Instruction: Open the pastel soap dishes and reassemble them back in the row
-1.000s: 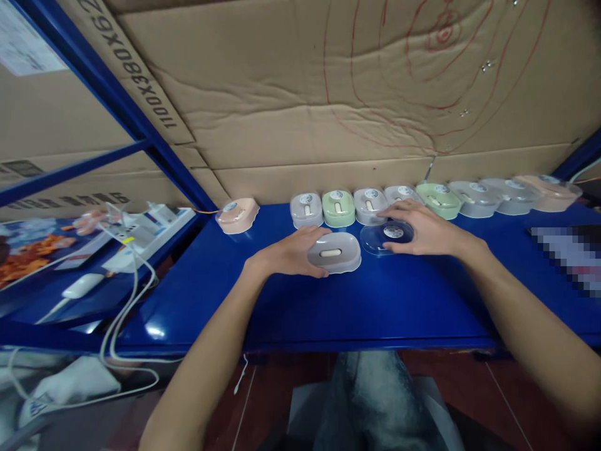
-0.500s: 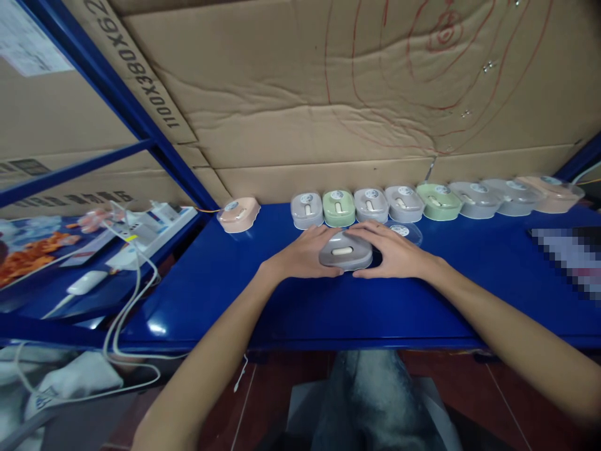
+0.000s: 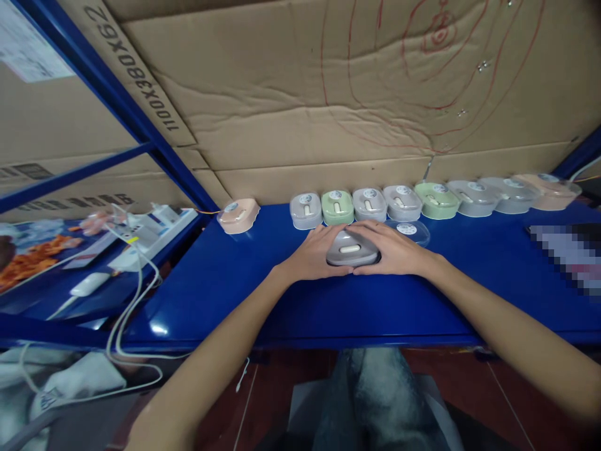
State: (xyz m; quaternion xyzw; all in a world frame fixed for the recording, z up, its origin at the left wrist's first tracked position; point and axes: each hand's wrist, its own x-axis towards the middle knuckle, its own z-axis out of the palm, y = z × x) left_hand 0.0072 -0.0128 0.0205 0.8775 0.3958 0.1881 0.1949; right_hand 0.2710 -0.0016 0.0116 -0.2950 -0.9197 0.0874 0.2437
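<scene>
A small grey rounded plastic box [image 3: 340,255] with a pale oblong piece on its front sits low over the blue bench. My left hand [image 3: 313,255] wraps its left side. From the right, my right hand [image 3: 397,250] closes round it, so the two hands cup it with thumb tips almost meeting in front. The fingers hide the box's far side. Behind my right hand a clear lid [image 3: 420,234] with a round white label lies flat on the bench, partly covered by the hand.
Along the cardboard backing stands a row of similar lidded boxes in grey, green [image 3: 337,216] and peach. One peach box [image 3: 238,219] stands apart at left. A power strip [image 3: 171,228] and white cables [image 3: 123,313] lie left. A blurred flat object [image 3: 563,250] is at right.
My right hand has come in against the grey box, closing the gap on that side. The box and my left hand have shifted slightly right, and the thumbs are closer together.
</scene>
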